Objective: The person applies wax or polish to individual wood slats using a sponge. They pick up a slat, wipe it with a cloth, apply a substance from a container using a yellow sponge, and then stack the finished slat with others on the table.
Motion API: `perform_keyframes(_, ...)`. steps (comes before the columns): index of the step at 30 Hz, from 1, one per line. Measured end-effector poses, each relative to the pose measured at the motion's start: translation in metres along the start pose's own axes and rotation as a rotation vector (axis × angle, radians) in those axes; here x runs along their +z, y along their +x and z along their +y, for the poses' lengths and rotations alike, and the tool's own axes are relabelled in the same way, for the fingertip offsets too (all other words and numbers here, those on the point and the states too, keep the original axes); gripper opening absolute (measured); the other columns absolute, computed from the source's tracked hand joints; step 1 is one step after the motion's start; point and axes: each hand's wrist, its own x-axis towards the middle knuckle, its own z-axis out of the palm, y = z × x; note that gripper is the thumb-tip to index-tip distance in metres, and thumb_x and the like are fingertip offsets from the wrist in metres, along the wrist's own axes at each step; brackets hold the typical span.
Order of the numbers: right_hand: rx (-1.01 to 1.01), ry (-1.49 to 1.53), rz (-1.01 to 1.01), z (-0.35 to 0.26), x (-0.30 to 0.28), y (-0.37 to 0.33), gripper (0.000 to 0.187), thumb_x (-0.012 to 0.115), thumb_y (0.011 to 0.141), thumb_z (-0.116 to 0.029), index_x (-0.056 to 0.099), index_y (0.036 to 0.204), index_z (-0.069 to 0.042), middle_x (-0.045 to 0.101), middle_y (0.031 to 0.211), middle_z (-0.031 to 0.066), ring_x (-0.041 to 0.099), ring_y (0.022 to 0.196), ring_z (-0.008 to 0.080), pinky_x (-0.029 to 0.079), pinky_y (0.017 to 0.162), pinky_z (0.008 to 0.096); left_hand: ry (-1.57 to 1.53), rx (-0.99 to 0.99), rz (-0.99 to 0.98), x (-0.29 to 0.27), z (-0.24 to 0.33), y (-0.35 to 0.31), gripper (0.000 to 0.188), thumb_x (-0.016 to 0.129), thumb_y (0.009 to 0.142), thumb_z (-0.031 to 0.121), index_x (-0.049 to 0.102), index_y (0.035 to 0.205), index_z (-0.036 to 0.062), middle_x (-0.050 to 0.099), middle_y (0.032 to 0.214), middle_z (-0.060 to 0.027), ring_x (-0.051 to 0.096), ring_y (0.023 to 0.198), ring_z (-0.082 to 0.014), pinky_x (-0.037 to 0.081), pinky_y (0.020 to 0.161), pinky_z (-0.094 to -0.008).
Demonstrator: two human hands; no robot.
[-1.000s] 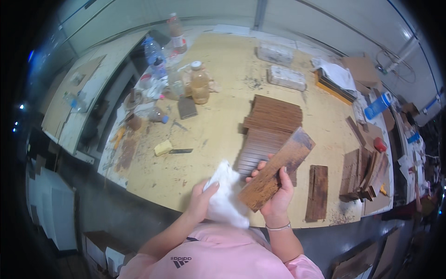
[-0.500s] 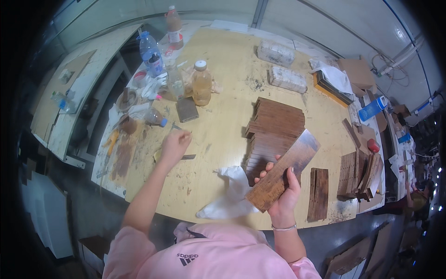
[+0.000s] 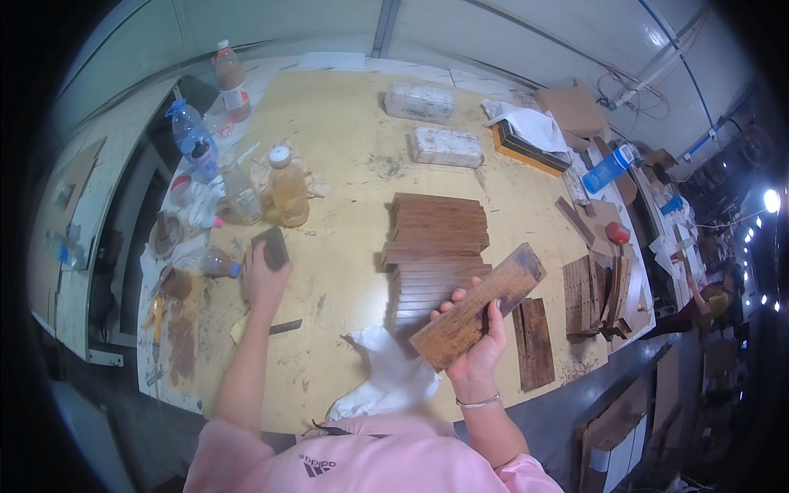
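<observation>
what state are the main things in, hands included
right hand, closed on wooden plank
wooden plank, held tilted, unevenly coloured
left hand, at dark block, grip unclear
dark block, touched
white cloth, crumpled
amber-liquid bottle, capped, upright
blue-capped bottle, lying down
brown pieces, lined up closely

Right hand: fingers partly hidden behind wooden board. Yellow block: mostly hidden by left forearm. Pink shirt: cut off by lower edge. Distant person: blurred, too small for detail.
</observation>
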Motion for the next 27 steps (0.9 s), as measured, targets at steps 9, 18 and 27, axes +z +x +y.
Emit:
perform_keyframes(9, -0.015, 0.076, 0.000, 0.015, 0.020, 0.005, 0.041, 0.037, 0.103, -0.041, 0.047, 0.132, -0.013, 0.058, 0.101, 0.0073, 0.058, 0.088, 0.0234, 0.050, 0.084, 0.0437, -0.748, 0.448, -0.403, -0.077, 0.121, -0.148, 0.076, 0.077, 0.069, 0.009, 0.051, 0.139, 0.0002, 0.034, 0.153, -0.0266, 0.041, 0.140, -0.0355, 0.037, 0.112, -0.0416)
perform_keyframes(18, 0.011, 0.085, -0.005, 0.005, 0.009, -0.010, 0.047, 0.041, 0.101, -0.044, 0.043, 0.135, -0.012, 0.057, 0.102, 0.0078, 0.056, 0.088, 0.0244, 0.047, 0.084, 0.0473, -0.471, 0.514, -0.341, -0.087, 0.111, -0.183, 0.074, 0.078, 0.067, 0.008, 0.054, 0.136, -0.0007, 0.034, 0.152, -0.0298, 0.044, 0.137, -0.0382, 0.042, 0.108, -0.0426)
perform_keyframes(27, 0.011, 0.126, -0.068, -0.005, -0.001, -0.024, 0.048, 0.042, 0.101, -0.046, 0.044, 0.136, -0.012, 0.057, 0.102, 0.0074, 0.056, 0.087, 0.0250, 0.047, 0.084, 0.0460, -0.495, 0.554, -0.271, -0.098, 0.131, -0.178, 0.066, 0.077, 0.065, 0.010, 0.061, 0.129, -0.0006, 0.039, 0.147, -0.0329, 0.050, 0.131, -0.0420, 0.043, 0.107, -0.0450)
